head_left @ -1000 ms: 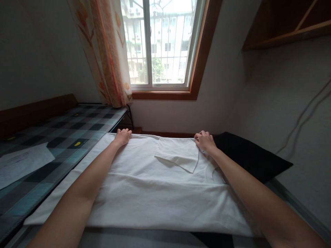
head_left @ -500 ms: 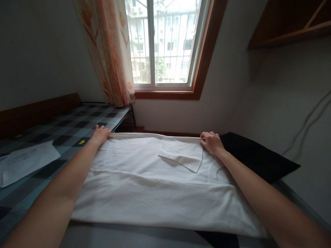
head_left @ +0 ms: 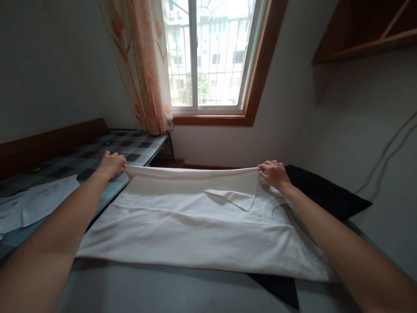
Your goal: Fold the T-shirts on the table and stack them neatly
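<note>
A white T-shirt point(head_left: 182, 234) lies spread sideways across the grey surface, its near edge towards me and a collar-like curve at its right. A sleeve point(head_left: 233, 199) is folded over onto the body of the shirt. My left hand point(head_left: 112, 164) is closed on the far left corner, fingers curled round the cloth. At the far right, my right hand point(head_left: 275, 174) pinches the same far edge. Between both hands this edge is pulled straight and slightly raised. The fingertips are partly hidden by the hands and fabric.
A checked bed point(head_left: 137, 145) with papers point(head_left: 48, 198) on it stands at the left. Black cloth point(head_left: 325, 195) lies beyond my right hand, and a black patch shows under the shirt's near edge. A curtain point(head_left: 148, 65) hangs by the window point(head_left: 216, 65); a wooden shelf point(head_left: 368, 50) juts out upper right.
My left hand has moved left and my right hand slightly right, drawing the shirt's far edge tauter and lifting it. The shirt's near edge sits farther up the view.
</note>
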Demonstrator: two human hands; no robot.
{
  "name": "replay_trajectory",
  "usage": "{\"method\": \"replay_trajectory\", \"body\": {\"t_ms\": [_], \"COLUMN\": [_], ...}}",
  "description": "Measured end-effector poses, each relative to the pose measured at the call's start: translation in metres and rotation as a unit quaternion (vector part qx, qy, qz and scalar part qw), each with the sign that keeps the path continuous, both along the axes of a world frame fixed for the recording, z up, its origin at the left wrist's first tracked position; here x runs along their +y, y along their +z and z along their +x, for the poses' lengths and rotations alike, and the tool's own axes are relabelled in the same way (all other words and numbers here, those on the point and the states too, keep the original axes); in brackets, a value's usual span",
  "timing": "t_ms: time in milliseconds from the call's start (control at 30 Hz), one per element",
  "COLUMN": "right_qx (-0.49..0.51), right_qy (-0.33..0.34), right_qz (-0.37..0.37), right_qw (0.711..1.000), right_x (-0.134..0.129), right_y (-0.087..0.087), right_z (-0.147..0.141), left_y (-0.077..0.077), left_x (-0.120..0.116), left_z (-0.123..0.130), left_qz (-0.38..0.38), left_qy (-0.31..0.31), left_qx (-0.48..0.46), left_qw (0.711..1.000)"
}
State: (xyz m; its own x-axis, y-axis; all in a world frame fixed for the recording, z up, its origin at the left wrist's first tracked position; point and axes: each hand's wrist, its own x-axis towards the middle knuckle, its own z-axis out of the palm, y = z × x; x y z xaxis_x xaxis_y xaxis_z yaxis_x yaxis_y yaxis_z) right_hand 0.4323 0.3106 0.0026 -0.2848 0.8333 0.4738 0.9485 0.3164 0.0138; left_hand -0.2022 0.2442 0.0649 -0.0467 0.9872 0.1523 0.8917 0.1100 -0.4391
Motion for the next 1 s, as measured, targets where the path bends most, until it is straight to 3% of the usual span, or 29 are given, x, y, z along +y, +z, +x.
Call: {"method": "replay_trajectory", "body": {"t_ms": [167,300,433,567,700,833,1000], "right_qx": [0.044,0.009,-0.057,-0.072,-0.064,-0.057,-0.085], "right_qy": [0.019,0.097,0.189,0.203,0.180,0.166,0.204], "right_qz": [0.024,0.051,0.013,-0.021,-0.001,0.039,-0.023], "right_qw": [0.999,0.994,0.980,0.976,0.982,0.984,0.975], "right_x": [-0.016,-0.059,-0.107,-0.128,-0.129,-0.138,-0.156], "right_y": [0.014,0.019,-0.003,-0.024,-0.010,0.009,-0.012], "right_z": [0.007,0.026,0.044,0.046,0.043,0.046,0.050], "left_y": [0.005,-0.012,-0.044,-0.065,-0.056,-0.044,-0.058], "left_x": [-0.026,-0.066,-0.107,-0.123,-0.127,-0.135,-0.148], "left_z": [-0.003,-0.022,-0.040,-0.033,-0.023,-0.033,-0.044], "left_qz": [0.065,0.073,0.038,-0.014,0.008,0.053,0.003], "left_qy": [0.008,-0.033,-0.075,-0.070,-0.028,-0.009,-0.069], "left_qx": [0.017,0.038,0.031,0.027,0.028,0.076,0.006], "left_qw": [0.998,0.996,0.996,0.997,0.999,0.996,0.998]}}
